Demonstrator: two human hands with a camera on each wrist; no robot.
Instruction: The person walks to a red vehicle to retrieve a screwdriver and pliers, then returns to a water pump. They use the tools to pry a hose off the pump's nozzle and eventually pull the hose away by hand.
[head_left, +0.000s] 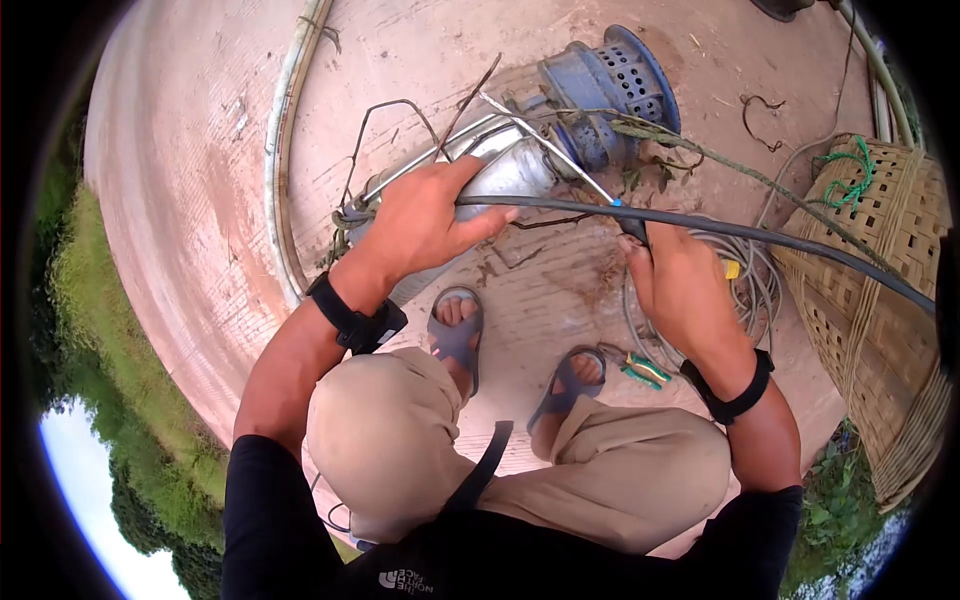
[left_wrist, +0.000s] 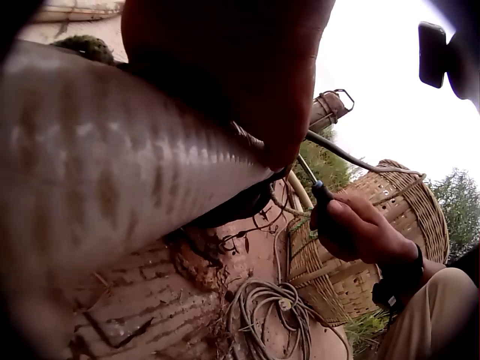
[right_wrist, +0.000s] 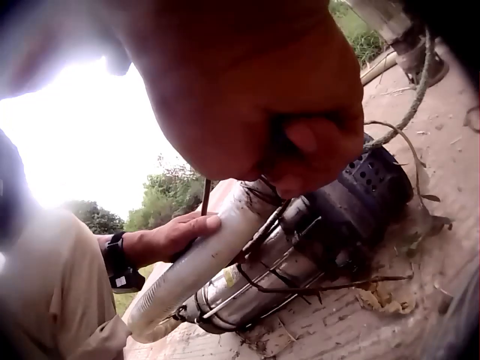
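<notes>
My right hand [head_left: 685, 290] grips a screwdriver [head_left: 632, 226] by its dark handle with a blue collar. Its long shaft points up and left across the pump [head_left: 625, 90], which has a blue perforated end and a silver body. A pale ribbed hose [right_wrist: 191, 266] lies alongside the pump. My left hand [head_left: 425, 215] holds this hose, thumb stretched along it; the other fingertips are hidden behind. From near the left thumb, a black cable [head_left: 780, 236] runs right, past the right hand. In the right wrist view the right hand [right_wrist: 262, 97] hides the screwdriver's tip.
Green-handled pliers [head_left: 645, 370] lie by the right foot, near a coil of grey cable [head_left: 765, 310]. At the right stands a woven basket [head_left: 850, 290] with green twine. A long pale pipe [head_left: 283, 150] crosses the ground at left. Bent wires [head_left: 390, 104] stick out around the pump.
</notes>
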